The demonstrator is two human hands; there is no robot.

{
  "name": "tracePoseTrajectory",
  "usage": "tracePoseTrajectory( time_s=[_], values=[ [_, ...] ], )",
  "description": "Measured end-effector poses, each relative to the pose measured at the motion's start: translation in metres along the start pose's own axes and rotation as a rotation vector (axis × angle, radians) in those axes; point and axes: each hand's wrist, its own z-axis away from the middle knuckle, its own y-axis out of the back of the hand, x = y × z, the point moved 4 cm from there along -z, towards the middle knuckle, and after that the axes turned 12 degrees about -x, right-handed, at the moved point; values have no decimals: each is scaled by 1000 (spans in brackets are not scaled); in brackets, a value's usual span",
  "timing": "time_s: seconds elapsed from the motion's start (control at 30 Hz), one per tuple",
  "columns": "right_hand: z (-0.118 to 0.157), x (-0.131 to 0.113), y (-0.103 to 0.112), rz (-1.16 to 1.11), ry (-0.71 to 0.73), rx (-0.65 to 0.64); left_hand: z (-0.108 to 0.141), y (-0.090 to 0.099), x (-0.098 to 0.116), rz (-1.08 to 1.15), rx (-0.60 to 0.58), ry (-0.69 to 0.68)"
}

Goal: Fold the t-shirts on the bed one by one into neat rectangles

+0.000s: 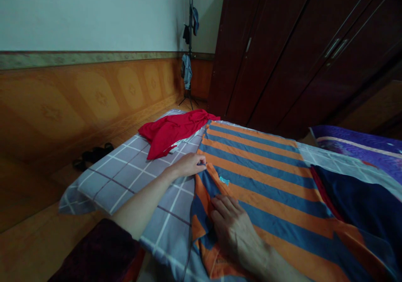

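Note:
An orange and blue-grey striped shirt (266, 181) lies spread flat on the bed, its left side partly folded over. My left hand (191, 165) pinches the shirt's left edge, thumb and forefinger together. My right hand (232, 225) rests lower down on the same side, fingers bent and close together on the folded cloth; its fingertips are partly hidden. Between the hands a small light-blue label (224, 180) shows on the fabric.
A red garment (176, 131) lies crumpled at the bed's far left corner. Dark blue cloth (361, 202) lies at right, beyond it a purple bedding item (361, 146). The checked bed sheet (125, 169) ends at left above dark shoes (92, 154). A wardrobe (266, 56) stands behind.

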Motion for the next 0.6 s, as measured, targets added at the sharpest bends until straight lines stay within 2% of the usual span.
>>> tracePoseTrajectory(
  time_s=[0.23, 0.3, 0.4, 0.5, 0.6],
  values=[
    [0, -4, 7, -29, -4, -25, 4, 5, 19, -137, 84, 7],
    [0, -5, 7, -34, 4, -44, 4, 7, 25, -173, 100, -25],
    [-1, -1, 5, -18, -71, -63, 2, 5, 30, -196, 79, -106],
    [-1, 4, 9, 42, -129, -17, -1, 0, 28, -173, 57, -118],
    [0, 6, 16, 86, -112, 69, -2, -4, 21, -159, 70, -82]
  ],
)
